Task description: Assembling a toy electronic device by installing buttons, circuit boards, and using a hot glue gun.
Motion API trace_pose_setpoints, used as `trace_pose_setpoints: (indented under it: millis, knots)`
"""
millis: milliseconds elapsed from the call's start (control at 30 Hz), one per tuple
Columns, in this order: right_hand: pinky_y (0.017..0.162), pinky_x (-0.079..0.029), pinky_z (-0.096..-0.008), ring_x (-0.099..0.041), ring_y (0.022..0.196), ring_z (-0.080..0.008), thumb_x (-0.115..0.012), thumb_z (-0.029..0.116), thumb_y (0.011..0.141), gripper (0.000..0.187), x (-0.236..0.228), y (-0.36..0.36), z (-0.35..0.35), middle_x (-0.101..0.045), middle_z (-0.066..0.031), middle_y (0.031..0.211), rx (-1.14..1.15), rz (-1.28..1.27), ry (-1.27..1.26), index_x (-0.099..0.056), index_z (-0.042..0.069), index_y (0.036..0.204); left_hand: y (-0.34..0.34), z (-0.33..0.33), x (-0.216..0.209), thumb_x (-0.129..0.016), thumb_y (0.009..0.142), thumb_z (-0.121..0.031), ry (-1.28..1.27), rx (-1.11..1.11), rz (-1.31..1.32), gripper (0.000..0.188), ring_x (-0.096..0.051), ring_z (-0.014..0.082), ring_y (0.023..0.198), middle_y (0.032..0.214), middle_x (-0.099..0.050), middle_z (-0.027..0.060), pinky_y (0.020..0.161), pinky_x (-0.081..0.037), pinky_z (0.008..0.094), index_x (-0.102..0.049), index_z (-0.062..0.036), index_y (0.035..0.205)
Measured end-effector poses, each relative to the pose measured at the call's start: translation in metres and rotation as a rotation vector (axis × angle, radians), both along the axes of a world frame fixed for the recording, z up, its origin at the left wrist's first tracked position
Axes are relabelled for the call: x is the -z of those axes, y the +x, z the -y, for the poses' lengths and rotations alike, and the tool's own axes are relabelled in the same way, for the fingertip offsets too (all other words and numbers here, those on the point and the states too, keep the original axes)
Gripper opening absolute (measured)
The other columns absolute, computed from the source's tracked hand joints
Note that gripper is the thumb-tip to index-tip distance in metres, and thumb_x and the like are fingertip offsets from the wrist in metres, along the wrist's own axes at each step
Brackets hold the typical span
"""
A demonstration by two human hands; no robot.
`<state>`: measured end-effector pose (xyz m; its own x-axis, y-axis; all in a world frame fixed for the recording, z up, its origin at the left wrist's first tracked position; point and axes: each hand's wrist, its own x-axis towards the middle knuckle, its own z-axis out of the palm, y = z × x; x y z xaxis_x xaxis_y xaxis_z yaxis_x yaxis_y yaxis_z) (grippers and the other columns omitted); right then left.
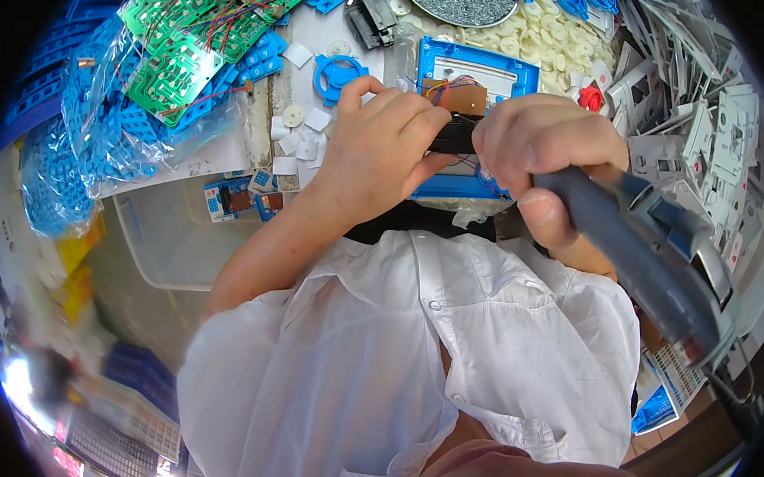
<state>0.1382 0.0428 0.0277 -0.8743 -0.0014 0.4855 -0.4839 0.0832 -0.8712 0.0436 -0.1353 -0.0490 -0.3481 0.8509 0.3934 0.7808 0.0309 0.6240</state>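
My right hand [551, 148] is wrapped around the front of a dark grey electric screwdriver [632, 243], whose body slants down to the right. The screwdriver's tip is hidden behind my fingers. With curled fingers, my left hand [374, 147] grips a black plastic part [456, 137], close beside the right hand. Beneath both hands lies a blue plastic housing [529, 76]. A brown circuit board [469, 99] with thin coloured wires sits over it. My hands cover much of the housing's middle.
Green circuit boards [179, 77] and bagged blue parts [66, 170] pile up at left. A round tray of screws [459, 2] stands at the back beside cream discs [544, 40]. White plastic panels [733, 127] heap at right. A clear bin [169, 266] sits below left.
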Motion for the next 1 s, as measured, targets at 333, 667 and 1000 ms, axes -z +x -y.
trace_pose_setpoints:
  millis: [333, 667, 1000]
  knots:
    - [0.052, -0.045, -0.0343, -0.051, 0.055, -0.0179, -0.066, 0.019, 0.099, 0.024, 0.005, -0.003, 0.006, -0.053, -0.0055, 0.065, 0.022, 0.045, 0.061, -0.048, 0.004, 0.106, 0.001, 0.001, 0.006, -0.085, 0.072, -0.026, 0.067, 0.010, -0.009, 0.043, -0.063, 0.0212, 0.093, 0.101, -0.065, 0.0019, 0.093, -0.036, 0.0458, -0.068, -0.0076, 0.107]
    - [0.066, -0.041, -0.0350, -0.048, 0.074, -0.0190, -0.056, 0.038, 0.098, 0.064, -0.020, 0.019, -0.061, -0.052, -0.0020, 0.080, 0.128, -0.092, -0.200, -0.040, 0.006, 0.151, 0.005, 0.004, 0.009, -0.085, 0.078, -0.027, 0.014, -0.001, 0.020, 0.044, -0.064, 0.0262, 0.098, 0.107, -0.069, 0.0051, 0.096, -0.036, 0.0450, -0.067, -0.0096, 0.114]
    - [0.104, -0.046, -0.0526, -0.051, 0.130, -0.0390, -0.085, 0.008, 0.073, 0.071, 0.010, 0.055, -0.022, -0.055, -0.0178, 0.139, 0.645, -0.092, 0.895, -0.057, 0.008, 0.138, -0.014, -0.009, -0.016, -0.072, 0.095, -0.029, -0.190, -0.048, 0.804, 0.030, -0.063, 0.0241, 0.079, 0.096, -0.066, 0.0114, 0.070, -0.048, 0.0336, -0.068, -0.0007, 0.104]
